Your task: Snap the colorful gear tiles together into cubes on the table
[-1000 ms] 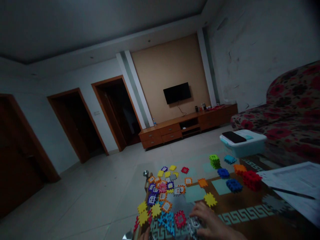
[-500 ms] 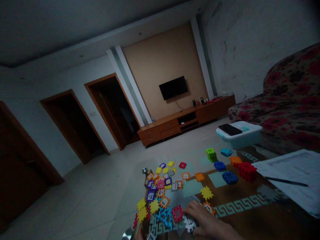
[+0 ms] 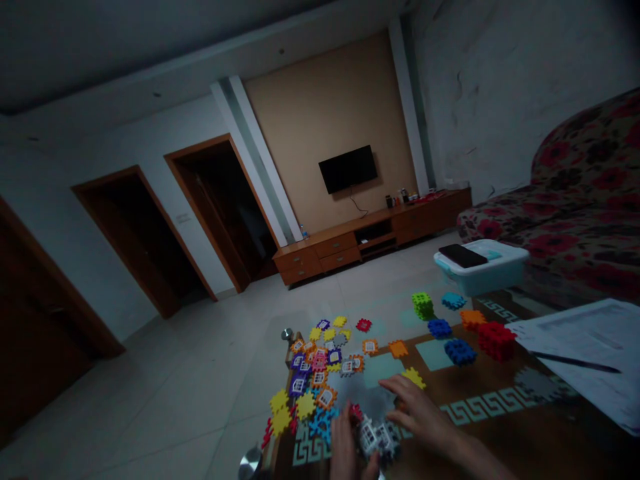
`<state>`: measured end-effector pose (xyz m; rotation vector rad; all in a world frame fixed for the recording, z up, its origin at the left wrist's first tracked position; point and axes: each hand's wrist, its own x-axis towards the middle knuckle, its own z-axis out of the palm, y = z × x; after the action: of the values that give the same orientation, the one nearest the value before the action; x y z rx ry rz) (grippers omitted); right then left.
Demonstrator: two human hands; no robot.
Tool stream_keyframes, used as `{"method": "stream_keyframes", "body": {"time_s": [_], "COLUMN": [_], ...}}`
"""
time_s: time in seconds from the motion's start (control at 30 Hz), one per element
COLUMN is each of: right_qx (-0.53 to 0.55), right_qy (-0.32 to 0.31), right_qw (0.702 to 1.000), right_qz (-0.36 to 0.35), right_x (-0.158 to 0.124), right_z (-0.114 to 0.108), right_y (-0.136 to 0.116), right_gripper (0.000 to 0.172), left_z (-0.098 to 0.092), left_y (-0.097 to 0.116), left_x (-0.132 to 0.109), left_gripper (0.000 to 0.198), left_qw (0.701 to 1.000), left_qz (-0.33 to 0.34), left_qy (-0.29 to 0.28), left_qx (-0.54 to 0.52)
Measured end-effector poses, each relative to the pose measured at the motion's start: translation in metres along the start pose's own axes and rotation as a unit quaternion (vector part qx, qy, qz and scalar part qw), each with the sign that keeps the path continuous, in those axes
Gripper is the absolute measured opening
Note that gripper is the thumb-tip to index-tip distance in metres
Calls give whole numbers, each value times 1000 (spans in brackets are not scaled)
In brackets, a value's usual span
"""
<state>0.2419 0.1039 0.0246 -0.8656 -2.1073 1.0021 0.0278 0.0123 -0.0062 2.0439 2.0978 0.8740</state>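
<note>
Gripping: the left hand [image 3: 343,450] stands up against the side of a white-and-grey block of interlocking plastic pieces [image 3: 377,437]; its fingers are partly hidden, so I can't tell if it's closed on the block.
Right hand: the right hand [image 3: 415,413] is spread wide, fingers [image 3: 395,385] stretched out flat just past the top of the block, not closed on anything.
Block's spot: near the low table's [image 3: 295,353] near edge, right between the two hands.
Left edge: a heap of loose snowflake-shaped pieces [image 3: 315,370], yellow, orange, purple and blue, runs along it.
Far end: a green cube [image 3: 423,306], a blue cube [image 3: 460,352] and a red cube [image 3: 495,340] of the same pieces.
Right corner: paper sheets [image 3: 575,340] with a black pen [image 3: 575,363] lying across them.
</note>
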Motion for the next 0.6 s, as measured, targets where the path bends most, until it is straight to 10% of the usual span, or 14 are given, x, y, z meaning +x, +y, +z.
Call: {"method": "stream_keyframes", "body": {"time_s": [0.23, 0.6], "right_qx": [-50, -255], "right_qy": [26, -94], "right_qw": [998, 961], "right_qz": [-19, 47], "right_x": [25, 146], "right_z": [5, 67], "right_y": [9, -4], "right_gripper": [33, 32], "left_z": [17, -18], "left_y": [13, -87], "left_x": [14, 25], "left_gripper": [87, 35], "left_qw": [996, 954], "left_qz": [7, -109], "left_qy": [-77, 139], "left_qx": [37, 241]}}
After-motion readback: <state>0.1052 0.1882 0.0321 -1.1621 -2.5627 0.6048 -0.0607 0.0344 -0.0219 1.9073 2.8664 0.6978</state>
